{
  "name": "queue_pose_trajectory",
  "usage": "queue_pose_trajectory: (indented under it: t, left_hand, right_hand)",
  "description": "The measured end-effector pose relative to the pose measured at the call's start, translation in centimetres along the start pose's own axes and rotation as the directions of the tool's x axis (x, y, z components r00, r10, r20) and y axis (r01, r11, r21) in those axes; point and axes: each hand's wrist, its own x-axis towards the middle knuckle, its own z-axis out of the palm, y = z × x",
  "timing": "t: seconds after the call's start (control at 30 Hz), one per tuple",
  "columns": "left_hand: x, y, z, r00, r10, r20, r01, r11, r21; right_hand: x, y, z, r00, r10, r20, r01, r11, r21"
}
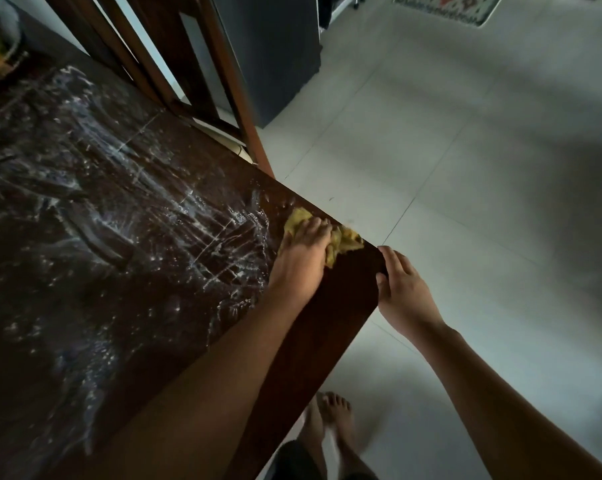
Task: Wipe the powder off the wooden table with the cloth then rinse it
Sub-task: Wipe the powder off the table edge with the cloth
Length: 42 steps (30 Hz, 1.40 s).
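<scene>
A dark wooden table [320, 313] fills the left half of the head view, smeared with white powder [175, 209] in streaks across its middle. A crumpled yellow cloth [344, 242] lies at the table's right corner. My left hand [303, 254] presses down on the cloth, fingers bent over it, close to the table's edge. My right hand [401, 289] is cupped against the edge of the table just off the corner, thumb on the rim, palm below the table's level.
A wooden chair [202, 81] stands against the far side of the table. A dark cabinet [275, 53] is behind it. Pale floor tiles [466, 168] stretch to the right, with a patterned mat [452, 5] at the top. My bare feet [330, 420] are below the table's edge.
</scene>
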Motion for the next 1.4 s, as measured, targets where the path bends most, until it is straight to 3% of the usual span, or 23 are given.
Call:
queue_pose_trajectory:
  t: [0.17,0.23,0.3,0.43,0.47,0.57,0.63,0.7,0.83,1.07,1.13,1.2,1.27,1.3,1.33,1.4]
  left_hand:
    - [4.1,-6.1,-1.6,0.942,-0.326,-0.083,0.318,0.943,-0.094]
    - [3.3,-7.1,-1.6,0.929,-0.357,-0.094,0.348,0.932,-0.1]
    - [2.0,-6.0,-1.3,0.954,-0.288,-0.081,0.278,0.953,-0.116]
    - [0.6,-4.4,-1.2,0.999,0.032,-0.01,-0.033,0.995,-0.095]
    - [1.3,-5.3,-1.7,1.0,0.011,-0.01,-0.012,0.994,-0.109]
    - [3.7,-8.0,-3.1,0.956,-0.29,-0.053,0.278,0.946,-0.167]
    - [4.4,-8.7,-3.4,0.935,-0.34,-0.101,0.327,0.937,-0.125]
    - [3.6,-8.3,-2.7,0.965,-0.243,-0.094,0.234,0.967,-0.102]
    - [-2.1,-6.3,-2.0,0.994,0.109,-0.033,-0.113,0.982,-0.154]
    - [-12.1,-11.0,-4.3,0.902,0.346,0.258,-0.266,0.916,-0.299]
    - [-13.0,-13.1,-5.6,0.945,0.243,0.218,-0.18,0.945,-0.274]
    - [-13.3,-14.2,-6.8,0.993,-0.09,0.081,0.109,0.955,-0.277]
    - [-13.2,-13.7,-7.4,0.867,-0.497,-0.028,0.459,0.82,-0.341]
    - [-13.0,-12.5,-7.4,0.791,-0.608,-0.071,0.553,0.76,-0.34]
    - [-12.7,-11.0,-7.1,0.747,-0.657,-0.101,0.596,0.729,-0.338]
    - [-12.6,-7.3,-5.4,0.723,-0.681,-0.118,0.61,0.709,-0.354]
  right_hand:
    - [0.1,-1.5,-0.4,0.997,0.064,0.036,-0.058,0.987,-0.148]
    - [0.7,-2.3,-0.6,0.994,0.102,0.035,-0.095,0.985,-0.147]
    - [1.5,-3.2,-0.5,0.99,0.133,0.044,-0.128,0.987,-0.1]
    - [2.1,-4.9,0.2,0.979,0.198,0.041,-0.195,0.979,-0.065]
    - [2.2,-5.1,0.3,0.977,0.211,0.037,-0.207,0.974,-0.089]
    - [2.8,-5.6,0.6,0.981,0.189,0.043,-0.175,0.96,-0.217]
    - [3.3,-6.0,0.8,0.982,0.181,0.054,-0.162,0.954,-0.252]
    - [3.7,-6.7,1.1,0.982,0.178,0.062,-0.153,0.946,-0.285]
    - [3.7,-7.5,1.6,0.985,0.172,0.031,-0.155,0.943,-0.296]
    - [4.9,-8.5,1.9,0.984,0.172,0.039,-0.155,0.949,-0.274]
    - [5.6,-9.1,2.5,0.988,0.145,0.047,-0.125,0.947,-0.295]
    - [6.1,-9.5,2.9,0.993,0.103,0.053,-0.081,0.943,-0.323]
    - [6.3,-9.8,3.0,0.995,0.06,0.085,-0.025,0.931,-0.364]
    - [6.3,-9.8,3.0,0.994,0.031,0.103,0.011,0.924,-0.383]
    - [6.3,-9.8,3.0,0.992,-0.007,0.122,0.056,0.916,-0.397]
    - [6.4,-9.4,2.9,0.976,-0.111,0.189,0.182,0.891,-0.416]
